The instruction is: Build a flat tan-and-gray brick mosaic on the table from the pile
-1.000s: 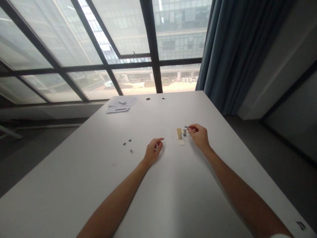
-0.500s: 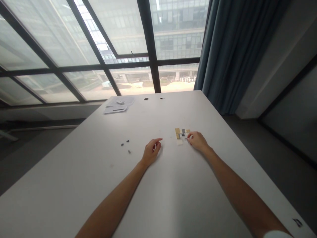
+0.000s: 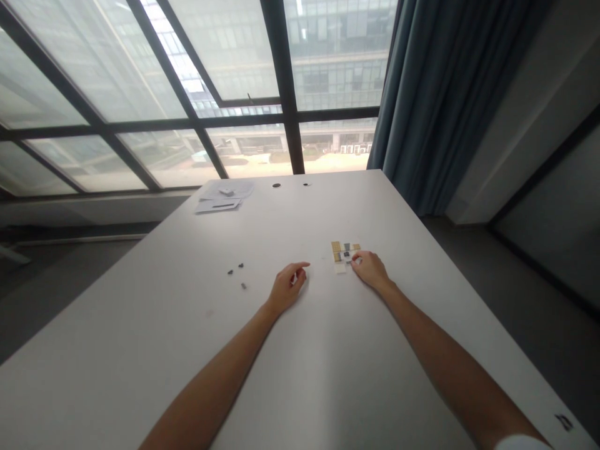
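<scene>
A cluster of small flat tan, grey and whitish pieces [image 3: 336, 247] lies on the white table, with a small black part [image 3: 347, 254] in its middle. My right hand [image 3: 370, 269] rests at the cluster's right edge, thumb and forefinger pinched together. Whatever is between those fingertips is too small to make out. A pale square piece [image 3: 340, 269] lies at the near side of the cluster. To its left, my left hand [image 3: 287, 287] rests on the table, index finger stretched out and the other fingers loosely curled. Nothing shows in it.
Several small dark parts [image 3: 240, 265] lie left of my left hand, one of them a greyish piece [image 3: 244, 285]. Papers [image 3: 218, 205] with a small white object are at the far left corner. A dark item [image 3: 564, 422] lies near the right edge. Windows and a blue curtain [image 3: 422, 112] stand beyond.
My right hand has shifted slightly left and nearer, still pinched at the cluster's edge. The left hand is almost unmoved. The view has tilted very slightly.
</scene>
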`<control>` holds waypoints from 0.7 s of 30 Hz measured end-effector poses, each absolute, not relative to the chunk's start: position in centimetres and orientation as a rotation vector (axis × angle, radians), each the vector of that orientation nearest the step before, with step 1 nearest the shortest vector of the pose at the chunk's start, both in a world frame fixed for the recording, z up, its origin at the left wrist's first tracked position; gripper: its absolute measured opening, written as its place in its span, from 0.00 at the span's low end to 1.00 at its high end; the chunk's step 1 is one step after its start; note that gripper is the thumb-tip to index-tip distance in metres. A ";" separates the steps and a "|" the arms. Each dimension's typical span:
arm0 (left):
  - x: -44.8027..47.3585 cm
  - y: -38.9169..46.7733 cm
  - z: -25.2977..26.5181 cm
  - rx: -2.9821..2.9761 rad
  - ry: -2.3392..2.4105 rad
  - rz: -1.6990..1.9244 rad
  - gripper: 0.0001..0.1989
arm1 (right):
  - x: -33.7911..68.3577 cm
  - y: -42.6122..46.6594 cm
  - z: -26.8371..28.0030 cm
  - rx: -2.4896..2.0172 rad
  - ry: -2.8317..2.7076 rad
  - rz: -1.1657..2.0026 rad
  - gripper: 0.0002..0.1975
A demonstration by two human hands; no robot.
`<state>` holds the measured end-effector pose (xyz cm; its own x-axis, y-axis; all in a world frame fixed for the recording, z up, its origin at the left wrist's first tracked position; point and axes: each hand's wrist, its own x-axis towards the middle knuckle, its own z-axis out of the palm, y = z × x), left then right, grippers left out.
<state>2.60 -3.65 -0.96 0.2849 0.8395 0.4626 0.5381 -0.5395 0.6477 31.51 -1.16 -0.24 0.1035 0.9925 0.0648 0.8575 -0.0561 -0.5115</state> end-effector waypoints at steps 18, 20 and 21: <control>2.6 -3.7 -0.7 2.186 1.277 1.083 0.15 | 31.3 -1.1 -0.4 -1.975 -1.798 0.396 0.08; 2.6 -3.7 -0.7 2.182 1.278 1.083 0.15 | 31.3 -1.1 -0.4 -1.969 -1.797 0.402 0.08; 2.6 -3.7 -0.7 2.180 1.278 1.083 0.15 | 31.3 -1.2 -0.4 -1.959 -1.798 0.410 0.09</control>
<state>2.60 -3.73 -0.73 0.2854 0.8598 0.4235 0.5585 -0.5083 0.6555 31.30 -1.15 -0.42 0.1078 0.9909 0.0806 0.8581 -0.0517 -0.5108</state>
